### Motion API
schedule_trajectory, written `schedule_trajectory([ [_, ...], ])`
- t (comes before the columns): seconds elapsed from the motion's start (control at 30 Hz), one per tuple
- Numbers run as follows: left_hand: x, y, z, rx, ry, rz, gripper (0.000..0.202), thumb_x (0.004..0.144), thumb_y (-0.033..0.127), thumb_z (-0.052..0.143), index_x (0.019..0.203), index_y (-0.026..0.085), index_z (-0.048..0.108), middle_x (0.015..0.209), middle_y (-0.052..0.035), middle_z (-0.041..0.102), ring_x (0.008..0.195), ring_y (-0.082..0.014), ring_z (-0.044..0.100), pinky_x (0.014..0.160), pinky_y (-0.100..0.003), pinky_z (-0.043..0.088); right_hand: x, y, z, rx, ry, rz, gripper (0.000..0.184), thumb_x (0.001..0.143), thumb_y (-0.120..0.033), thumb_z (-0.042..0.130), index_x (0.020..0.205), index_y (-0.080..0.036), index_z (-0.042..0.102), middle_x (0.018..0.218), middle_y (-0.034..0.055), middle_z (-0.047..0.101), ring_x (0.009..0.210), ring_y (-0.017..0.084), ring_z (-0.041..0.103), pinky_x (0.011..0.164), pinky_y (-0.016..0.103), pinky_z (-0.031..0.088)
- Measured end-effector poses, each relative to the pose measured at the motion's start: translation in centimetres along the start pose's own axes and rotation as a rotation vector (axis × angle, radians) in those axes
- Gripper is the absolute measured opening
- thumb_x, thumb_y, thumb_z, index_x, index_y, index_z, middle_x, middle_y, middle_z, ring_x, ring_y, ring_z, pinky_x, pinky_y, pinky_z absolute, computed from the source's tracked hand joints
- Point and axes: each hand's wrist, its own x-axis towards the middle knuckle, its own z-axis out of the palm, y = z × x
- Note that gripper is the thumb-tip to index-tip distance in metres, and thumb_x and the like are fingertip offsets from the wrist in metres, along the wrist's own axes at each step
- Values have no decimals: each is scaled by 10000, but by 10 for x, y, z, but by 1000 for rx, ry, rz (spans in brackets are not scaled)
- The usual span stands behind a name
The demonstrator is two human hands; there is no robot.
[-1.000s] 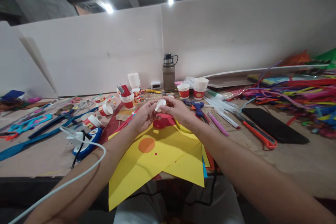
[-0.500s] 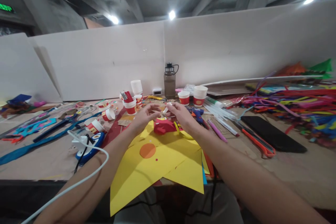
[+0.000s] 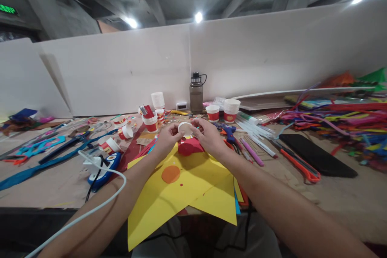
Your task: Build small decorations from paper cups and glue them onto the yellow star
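Note:
My left hand (image 3: 168,137) and my right hand (image 3: 208,135) grip a small paper cup (image 3: 184,128) between them, its round white end turned toward me. The fingers of both hands are closed at its sides. Just below the cup lies a piece of red paper (image 3: 190,148), partly hidden by my hands. Under my wrists spread sheets of yellow paper (image 3: 163,201), with an orange paper circle (image 3: 171,174) and a tiny red square on top.
A water bottle (image 3: 196,93) and stacked paper cups (image 3: 231,111) stand at the back. To the right lie a glue gun (image 3: 229,131), markers, a utility knife (image 3: 299,164), a black phone (image 3: 317,155) and pipe cleaners. At left are tipped cups, scissors and a white cable (image 3: 121,187).
The cup has turned between my hands, so its round white end now shows. A curved yellow piece near my right wrist is no longer visible.

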Motion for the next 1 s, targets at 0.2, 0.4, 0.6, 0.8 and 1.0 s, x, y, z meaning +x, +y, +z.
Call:
schedule_trajectory([
  [0.2, 2, 2, 0, -56, 43, -21, 290, 648, 322, 743, 816, 139, 595, 634, 7, 627, 544, -108, 571, 530, -229, 426, 0, 1, -3, -60, 84, -54, 158, 874, -177, 528, 976, -177, 648, 967, 74, 668, 891, 183, 593, 776, 310, 451],
  [0.4, 1, 3, -2, 30, 16, -4, 201, 685, 277, 691, 820, 136, 642, 651, 2, 636, 571, -102, 561, 561, -226, 426, 1, 4, -5, -133, 96, -174, 153, 890, -170, 525, 969, -180, 656, 957, 81, 659, 914, 195, 590, 826, 327, 447],
  [0.6, 3, 2, -5, 53, -36, 22, 282, 691, 265, 676, 943, 140, 693, 738, -7, 658, 602, -98, 539, 580, -233, 428, 1, 4, -7, -199, 53, -223, 131, 889, -148, 508, 874, -179, 634, 892, 66, 632, 836, 175, 571, 766, 297, 436],
  [0.8, 5, -2, -8, 24, -23, 20, 283, 714, 274, 679, 958, 132, 694, 681, 1, 634, 560, -95, 527, 555, -235, 422, 1, 5, -6, -238, 42, -236, 84, 819, -117, 518, 784, -172, 572, 786, 37, 572, 710, 150, 515, 651, 260, 397],
  [1.0, 7, -10, -6, -152, -43, -29, 299, 692, 297, 733, 932, 129, 672, 681, 2, 634, 531, -74, 523, 522, -213, 410, 4, 7, -9, -131, 155, -51, 92, 834, -190, 483, 791, -176, 562, 759, 28, 595, 696, 150, 519, 657, 264, 393],
])
